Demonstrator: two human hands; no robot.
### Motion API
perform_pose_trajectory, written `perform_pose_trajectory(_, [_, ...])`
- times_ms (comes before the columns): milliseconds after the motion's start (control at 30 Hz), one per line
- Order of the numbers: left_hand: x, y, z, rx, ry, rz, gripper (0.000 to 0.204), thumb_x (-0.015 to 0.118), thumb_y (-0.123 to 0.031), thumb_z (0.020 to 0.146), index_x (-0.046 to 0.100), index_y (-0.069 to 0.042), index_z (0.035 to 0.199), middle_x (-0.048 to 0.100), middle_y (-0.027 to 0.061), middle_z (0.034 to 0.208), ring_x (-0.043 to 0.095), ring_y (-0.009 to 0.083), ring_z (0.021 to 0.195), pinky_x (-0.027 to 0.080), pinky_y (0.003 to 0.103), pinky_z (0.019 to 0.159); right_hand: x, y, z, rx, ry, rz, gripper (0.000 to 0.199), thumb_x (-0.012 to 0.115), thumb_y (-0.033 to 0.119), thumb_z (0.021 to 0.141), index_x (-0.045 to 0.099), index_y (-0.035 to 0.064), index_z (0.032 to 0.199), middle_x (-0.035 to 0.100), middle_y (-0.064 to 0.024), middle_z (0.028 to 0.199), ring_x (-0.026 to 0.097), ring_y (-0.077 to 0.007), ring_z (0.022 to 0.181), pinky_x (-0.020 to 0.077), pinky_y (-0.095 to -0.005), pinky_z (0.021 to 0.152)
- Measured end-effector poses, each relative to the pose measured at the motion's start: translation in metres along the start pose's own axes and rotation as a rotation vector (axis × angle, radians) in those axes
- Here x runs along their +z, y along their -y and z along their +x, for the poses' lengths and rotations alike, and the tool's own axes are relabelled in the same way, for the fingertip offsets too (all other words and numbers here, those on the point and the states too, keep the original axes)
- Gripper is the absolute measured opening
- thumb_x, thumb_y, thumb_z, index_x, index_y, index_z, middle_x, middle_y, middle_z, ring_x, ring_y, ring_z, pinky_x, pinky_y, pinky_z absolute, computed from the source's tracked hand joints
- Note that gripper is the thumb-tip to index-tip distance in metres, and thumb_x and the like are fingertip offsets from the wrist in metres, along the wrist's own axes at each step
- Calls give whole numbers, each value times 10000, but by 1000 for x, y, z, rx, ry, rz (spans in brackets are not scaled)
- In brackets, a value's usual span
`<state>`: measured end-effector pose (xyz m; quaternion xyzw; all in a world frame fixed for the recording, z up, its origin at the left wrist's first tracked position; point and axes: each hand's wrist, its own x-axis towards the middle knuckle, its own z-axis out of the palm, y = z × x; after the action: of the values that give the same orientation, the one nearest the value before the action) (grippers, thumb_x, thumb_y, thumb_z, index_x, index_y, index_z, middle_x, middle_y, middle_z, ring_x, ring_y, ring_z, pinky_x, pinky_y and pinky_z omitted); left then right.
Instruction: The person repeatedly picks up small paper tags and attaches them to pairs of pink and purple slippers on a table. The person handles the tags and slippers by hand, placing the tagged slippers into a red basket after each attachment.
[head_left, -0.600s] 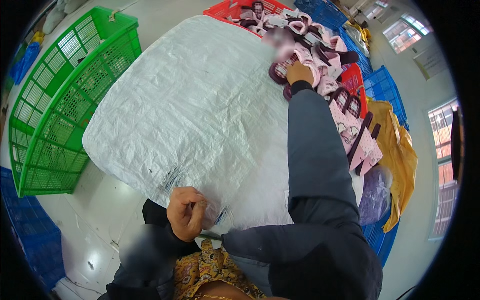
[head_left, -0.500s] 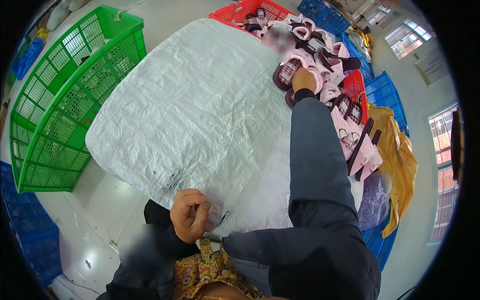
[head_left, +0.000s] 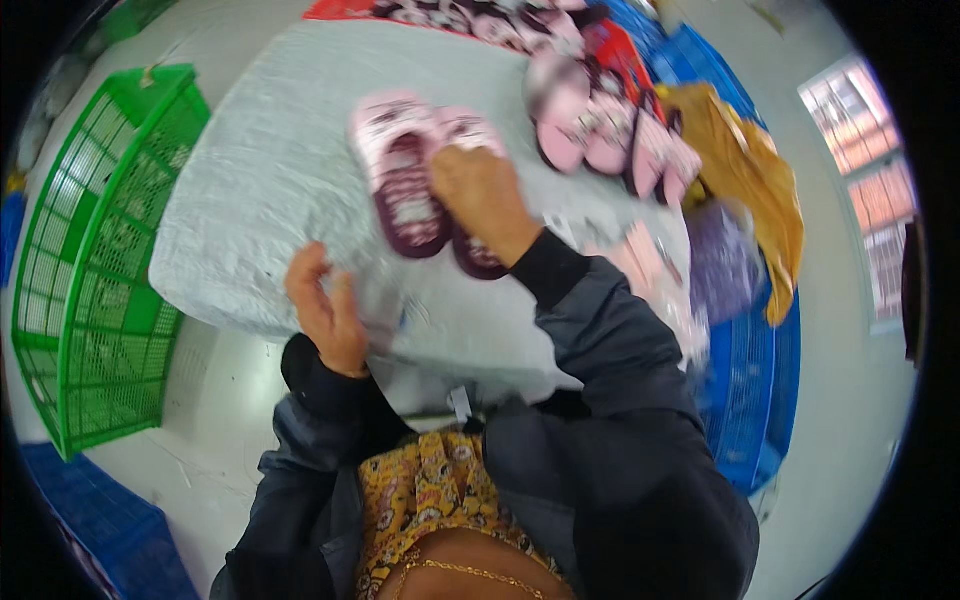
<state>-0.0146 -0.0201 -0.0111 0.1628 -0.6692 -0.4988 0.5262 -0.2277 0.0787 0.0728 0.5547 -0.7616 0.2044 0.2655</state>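
Note:
A pair of pink slippers [head_left: 408,185] with dark maroon soles and checked insoles is over the middle of the white-covered table [head_left: 255,150], toes pointing away from me. My right hand [head_left: 485,190] is closed around the pair where the two slippers meet. My left hand [head_left: 330,305], empty with its fingers apart, is near the front left of the table, short of the slippers' heels. More pink slippers [head_left: 590,130] lie at the table's right side. Pale pink flat pieces [head_left: 640,262], blurred, lie beside my right forearm.
A red crate [head_left: 335,8] with many slippers stands behind the table. Green mesh crates [head_left: 115,250] stand at left. On the right are blue crates [head_left: 750,375], a mustard-yellow cloth [head_left: 750,180] and a purple plastic bag [head_left: 722,255]. Another blue crate [head_left: 110,530] is at lower left.
My right hand has come back from the slipper pile at the far right to mid-table, bringing a pair of slippers. My left hand has moved up and left, its fingers opening. The view has shifted.

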Motion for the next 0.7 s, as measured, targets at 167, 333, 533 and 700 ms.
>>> perform_pose_trajectory(167, [0,-1,8,104,49,97,333,528,-185,989,536,5,1264,480,163,1359,463,262,1240,389,379,1022,-18,83,-76,348,111,307,85,616,150,839,586,75,812,622,-119,784,609,-314,707,472,-462,573])
perform_pose_trajectory(333, [5,2,8,83,99,119,308,522,-191,989,565,13,1216,504,168,1327,475,278,1228,378,388,1040,-71,107,-96,399,86,507,284,659,202,857,627,50,1094,624,-164,806,622,-335,724,506,-426,669])
perform_pose_trajectory(533, [0,22,9,-10,76,11,239,509,-145,997,589,3,1167,533,138,1269,507,237,1177,397,351,1016,-210,119,-103,553,174,1256,426,740,182,826,608,19,1196,665,-143,1103,683,-210,835,522,-289,729])
perform_pose_trajectory(700, [4,15,10,-26,92,103,248,515,-161,999,592,8,1164,546,131,1231,530,221,1140,408,335,1000,-312,145,-127,-25,512,1981,554,772,241,850,556,-13,1292,642,-210,1146,658,-318,983,522,-358,834])
